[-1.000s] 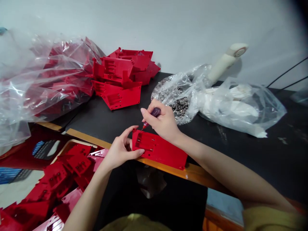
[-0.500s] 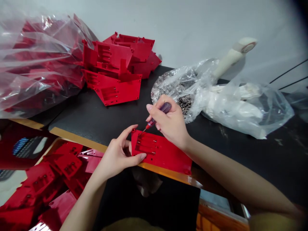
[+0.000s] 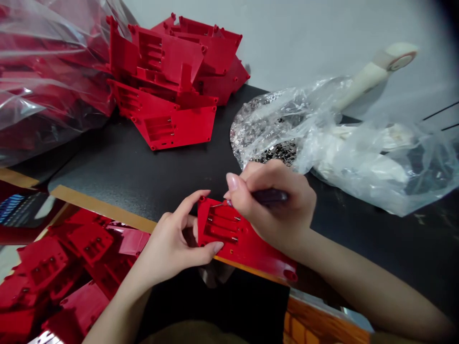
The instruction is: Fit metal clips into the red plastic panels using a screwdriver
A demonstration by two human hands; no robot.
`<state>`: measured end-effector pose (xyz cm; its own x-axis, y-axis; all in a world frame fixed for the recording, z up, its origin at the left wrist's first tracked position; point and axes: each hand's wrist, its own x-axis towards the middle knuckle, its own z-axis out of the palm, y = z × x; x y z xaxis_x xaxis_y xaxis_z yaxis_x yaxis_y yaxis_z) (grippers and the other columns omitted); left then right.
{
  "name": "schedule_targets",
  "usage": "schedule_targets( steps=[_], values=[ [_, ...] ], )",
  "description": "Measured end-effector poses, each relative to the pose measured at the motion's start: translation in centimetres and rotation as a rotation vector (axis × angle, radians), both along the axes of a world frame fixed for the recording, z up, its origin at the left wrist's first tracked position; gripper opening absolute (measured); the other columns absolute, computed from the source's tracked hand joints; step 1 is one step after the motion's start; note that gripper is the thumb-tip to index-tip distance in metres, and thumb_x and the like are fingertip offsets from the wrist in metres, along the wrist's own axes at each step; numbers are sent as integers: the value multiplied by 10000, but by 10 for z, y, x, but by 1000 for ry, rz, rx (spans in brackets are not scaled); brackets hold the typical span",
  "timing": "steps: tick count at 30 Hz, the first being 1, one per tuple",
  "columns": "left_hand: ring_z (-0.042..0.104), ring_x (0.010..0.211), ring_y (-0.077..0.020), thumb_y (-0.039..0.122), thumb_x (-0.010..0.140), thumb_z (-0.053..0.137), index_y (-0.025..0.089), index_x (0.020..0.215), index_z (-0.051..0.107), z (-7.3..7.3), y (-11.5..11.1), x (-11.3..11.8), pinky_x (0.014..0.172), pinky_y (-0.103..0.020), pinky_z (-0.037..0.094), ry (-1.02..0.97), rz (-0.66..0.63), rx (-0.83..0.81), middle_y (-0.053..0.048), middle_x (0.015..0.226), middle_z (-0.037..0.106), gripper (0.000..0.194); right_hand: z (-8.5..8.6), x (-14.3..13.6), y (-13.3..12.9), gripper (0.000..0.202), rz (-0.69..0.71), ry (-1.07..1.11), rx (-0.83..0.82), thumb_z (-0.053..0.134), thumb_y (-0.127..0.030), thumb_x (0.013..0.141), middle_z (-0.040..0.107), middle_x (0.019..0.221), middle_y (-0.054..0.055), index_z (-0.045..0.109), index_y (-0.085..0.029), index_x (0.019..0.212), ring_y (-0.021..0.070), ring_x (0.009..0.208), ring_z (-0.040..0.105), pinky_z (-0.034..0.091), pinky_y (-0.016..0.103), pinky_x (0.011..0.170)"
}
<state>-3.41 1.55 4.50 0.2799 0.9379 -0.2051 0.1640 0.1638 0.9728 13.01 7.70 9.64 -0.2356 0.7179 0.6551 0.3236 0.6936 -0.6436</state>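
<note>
A red plastic panel [image 3: 258, 249] with battery slots and small metal springs lies at the front edge of the black table. My left hand [image 3: 182, 239] grips its left end, thumb on top and index finger at the far corner. In my right hand [image 3: 278, 205] is a screwdriver [image 3: 269, 196] with a dark handle, closed in the fingers and held almost flat. Its thin shaft reaches left to the panel's upper slot. Whether the tip touches a spring I cannot tell.
Several red panels [image 3: 172, 91] are stacked at the back, beside a clear bag [image 3: 53, 86] of more. Small metal springs [image 3: 278, 155] lie in plastic at the right, near a white handle-like object [image 3: 376, 74] and a bag of white items [image 3: 373, 162]. More panels [image 3: 89, 243] fill a box below left.
The screwdriver has tipped from steep to nearly flat as my right hand moved right and lower. My left hand still grips the panel. The camera view has shifted closer.
</note>
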Motion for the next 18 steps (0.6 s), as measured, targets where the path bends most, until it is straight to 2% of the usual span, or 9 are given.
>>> schedule_targets(
  steps=[3,6,10,13,16,18],
  values=[
    [609,557,-108,289,736,759,251,1422,357,2,1,1,538,-175,503,-20,1,-4,45,697,703,796,2,0,-8,316,64,-121,122,615,-90,817,467,546,-64,394,-220,631,65,446,424,316,249,421],
    [598,546,-106,291,727,761,219,1406,376,5,3,1,517,-170,481,-15,7,-4,40,692,695,783,1,-1,-10,318,80,-124,95,589,-69,827,453,557,-65,386,-216,632,58,441,415,314,244,420],
    [572,506,-105,295,719,763,193,1400,373,4,3,2,494,-172,435,-1,23,14,46,632,661,791,-10,-4,-3,318,37,78,-42,568,-150,870,432,546,-60,365,-216,634,82,478,512,384,248,466],
    [553,498,-106,337,729,760,194,1397,372,1,1,2,491,-178,413,29,37,52,41,623,650,786,-12,-1,9,287,20,187,-166,607,-228,870,502,536,-63,419,-217,655,80,464,524,415,240,479],
    [547,523,-103,384,773,722,208,1450,314,1,-5,2,507,-180,403,91,33,113,42,649,644,810,2,11,24,287,-24,437,-293,626,-233,850,547,498,-71,414,-224,657,57,372,458,334,215,385],
    [533,529,-96,401,826,660,212,1493,248,5,-9,2,516,-180,396,185,42,196,48,671,634,807,17,24,32,312,-63,605,-331,606,-218,851,489,438,-78,382,-228,634,52,342,421,266,217,345]
  ],
)
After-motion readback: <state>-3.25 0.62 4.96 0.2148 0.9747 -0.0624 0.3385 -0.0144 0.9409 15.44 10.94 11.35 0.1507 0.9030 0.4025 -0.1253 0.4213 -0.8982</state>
